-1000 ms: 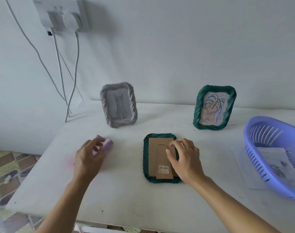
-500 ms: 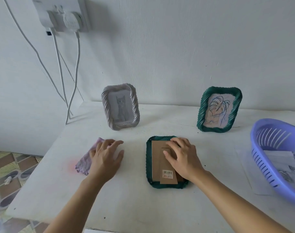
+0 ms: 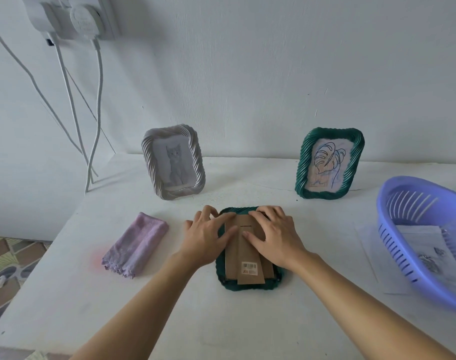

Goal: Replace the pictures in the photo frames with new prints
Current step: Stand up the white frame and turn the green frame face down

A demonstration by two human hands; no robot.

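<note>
A dark green photo frame (image 3: pixel 247 287) lies face down on the white table (image 3: pixel 221 320), its brown cardboard back and stand (image 3: pixel 250 266) facing up. My left hand (image 3: pixel 208 235) rests on the frame's upper left part, fingers over the top edge. My right hand (image 3: pixel 271 235) presses on the upper right of the cardboard back with fairly straight fingers. A grey frame with a cat picture (image 3: pixel 173 162) stands at the back left. A second green frame with a leaf drawing (image 3: pixel 328 165) stands at the back right.
A folded purple cloth (image 3: pixel 136 245) lies left of the frame. A purple plastic basket (image 3: pixel 424 229) holding paper prints (image 3: pixel 427 250) sits at the right, on a sheet of paper (image 3: pixel 372 261). White cables (image 3: pixel 92 126) hang from a wall socket at the left.
My left hand let go of the purple cloth and moved right onto the face-down frame. My right hand stayed on the frame's back, shifting slightly toward the top.
</note>
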